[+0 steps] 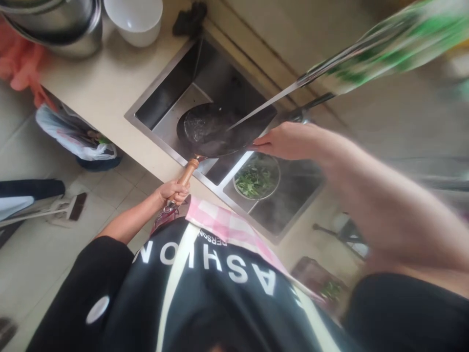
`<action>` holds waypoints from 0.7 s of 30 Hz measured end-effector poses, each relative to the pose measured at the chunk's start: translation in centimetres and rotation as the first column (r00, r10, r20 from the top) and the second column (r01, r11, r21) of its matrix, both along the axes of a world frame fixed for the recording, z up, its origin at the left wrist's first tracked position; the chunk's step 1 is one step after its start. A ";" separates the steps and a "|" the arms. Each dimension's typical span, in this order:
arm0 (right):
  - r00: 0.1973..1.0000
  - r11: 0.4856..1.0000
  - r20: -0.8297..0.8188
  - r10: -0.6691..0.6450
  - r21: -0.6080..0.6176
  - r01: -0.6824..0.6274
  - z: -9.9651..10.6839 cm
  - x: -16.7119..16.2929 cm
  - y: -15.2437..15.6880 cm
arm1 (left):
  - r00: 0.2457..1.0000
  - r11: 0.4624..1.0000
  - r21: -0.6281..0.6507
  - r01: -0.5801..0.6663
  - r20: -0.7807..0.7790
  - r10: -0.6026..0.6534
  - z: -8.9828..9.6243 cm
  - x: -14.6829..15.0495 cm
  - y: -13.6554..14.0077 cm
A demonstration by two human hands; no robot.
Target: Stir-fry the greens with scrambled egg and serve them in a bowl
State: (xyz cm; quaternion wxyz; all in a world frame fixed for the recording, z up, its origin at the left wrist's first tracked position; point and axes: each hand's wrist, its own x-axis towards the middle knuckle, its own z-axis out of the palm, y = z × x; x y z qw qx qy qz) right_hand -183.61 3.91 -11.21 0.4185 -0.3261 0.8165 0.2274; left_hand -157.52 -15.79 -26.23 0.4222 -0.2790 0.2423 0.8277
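My left hand is wrapped round the wooden handle of a dark wok. The wok is held tilted over the left basin of a double sink. A thin stream of water runs into the wok, and some water shows inside. Close by the wok's right rim is my right hand, its fingers pressed together; what they pinch, if anything, is hidden. In the right basin, a round strainer holds green leafy vegetables.
A white bowl and stacked metal basins stand on the counter at upper left. A bag-lined bin is below its edge. A blurred green-and-white thing is upper right. A cutting board lies lower right.
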 end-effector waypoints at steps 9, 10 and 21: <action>0.973 0.993 -0.198 -0.116 -0.060 0.106 -5.9 2.1 -1.8 | 1.000 0.987 -0.161 0.002 0.015 0.000 -1.2 0.5 1.1; 0.975 0.995 -0.197 -0.099 -0.026 0.096 -5.0 1.8 -1.6 | 1.000 0.984 -0.178 -0.006 0.017 0.010 -1.2 0.5 1.2; 0.998 0.990 0.024 -0.054 -0.127 0.057 -4.5 0.3 -1.4 | 1.000 0.968 -0.252 0.016 0.013 -0.014 -0.7 -0.1 1.3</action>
